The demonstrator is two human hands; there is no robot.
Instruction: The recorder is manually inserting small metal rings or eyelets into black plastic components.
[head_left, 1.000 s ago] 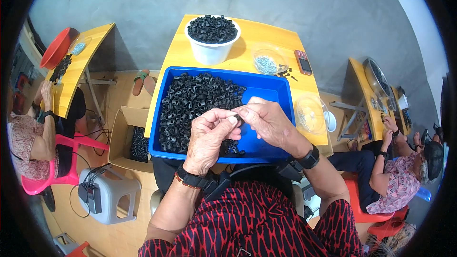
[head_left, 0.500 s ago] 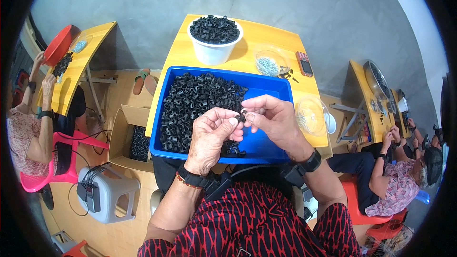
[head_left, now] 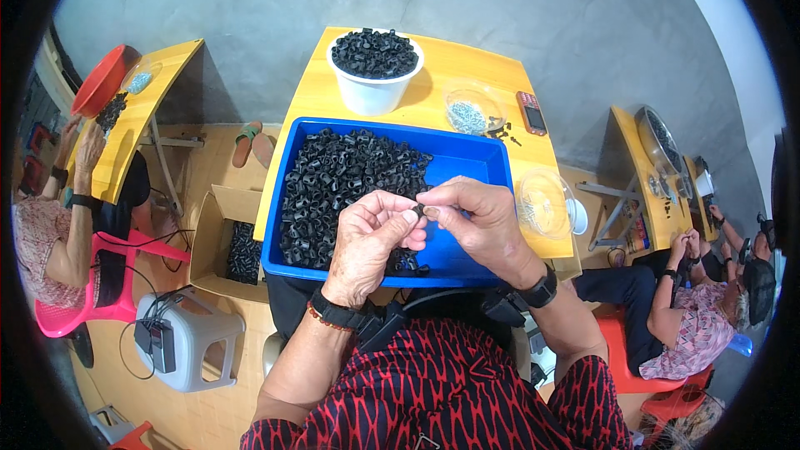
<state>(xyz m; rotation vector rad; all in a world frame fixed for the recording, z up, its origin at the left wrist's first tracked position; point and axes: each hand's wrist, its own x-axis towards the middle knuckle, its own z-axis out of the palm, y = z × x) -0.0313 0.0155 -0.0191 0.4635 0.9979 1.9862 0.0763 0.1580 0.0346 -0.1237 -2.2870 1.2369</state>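
Observation:
Between the fingertips of both hands is a small black plastic part [head_left: 418, 212], mostly hidden by the fingers. My left hand [head_left: 372, 233] pinches it from the left with thumb and fingers. From the right, the thumb and forefinger of my right hand [head_left: 477, 218] press together at the same part; whether a screw is also in them cannot be made out. Both hands are over a blue tray [head_left: 471, 168]. Heaped in the tray's left side are many small black plastic parts [head_left: 342, 179], like short clips or rings.
On the yellow table [head_left: 458, 58] stand a white bucket [head_left: 372, 93] of black parts, a clear dish of small metal screws [head_left: 467, 117], a red phone [head_left: 532, 113] and another clear dish [head_left: 546, 202]. A cardboard box [head_left: 218, 237] sits on the floor at left. Co-workers sit at side tables.
My right thumb and forefinger have closed in on the small part and straightened along it. My left hand keeps its pinch. At left, a co-worker's hand has moved away from the red basin.

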